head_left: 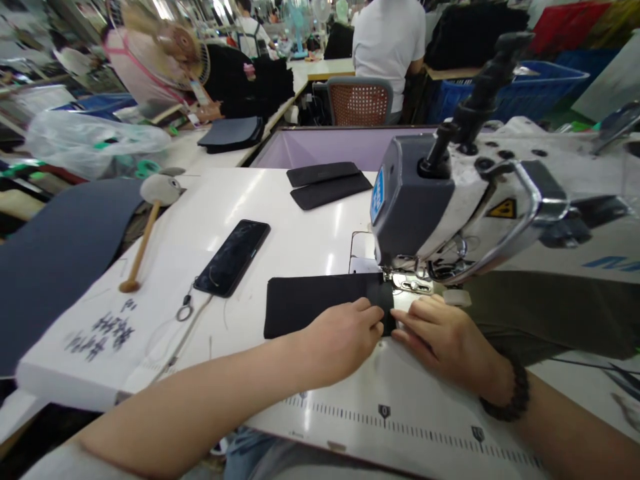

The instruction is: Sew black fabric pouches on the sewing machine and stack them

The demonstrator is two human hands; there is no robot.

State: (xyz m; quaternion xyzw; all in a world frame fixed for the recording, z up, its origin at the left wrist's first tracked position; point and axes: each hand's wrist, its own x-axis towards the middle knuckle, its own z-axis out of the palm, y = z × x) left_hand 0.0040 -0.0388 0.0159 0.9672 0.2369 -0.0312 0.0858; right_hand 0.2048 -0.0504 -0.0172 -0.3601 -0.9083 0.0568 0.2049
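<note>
**Flat black rectangular panel (pixel 315 300) at a grey-and-white sewing machine (pixel 413 193)**

The panel lies on the glossy white counter (pixel 305 243), matte, with a strip set off along its right end. The half-curled left hand (pixel 345 340) rests fingertips on that end; the loosely bent right hand (pixel 443 333) meets its right edge. Whether either pinches it, I cannot tell. The machine's head overhangs the panel's far right corner. Beyond lie two long black pieces (pixel 330 187); leftward, a black smartphone (pixel 234 257) and a white-headed, wooden-handled mallet (pixel 144 247).
</note>
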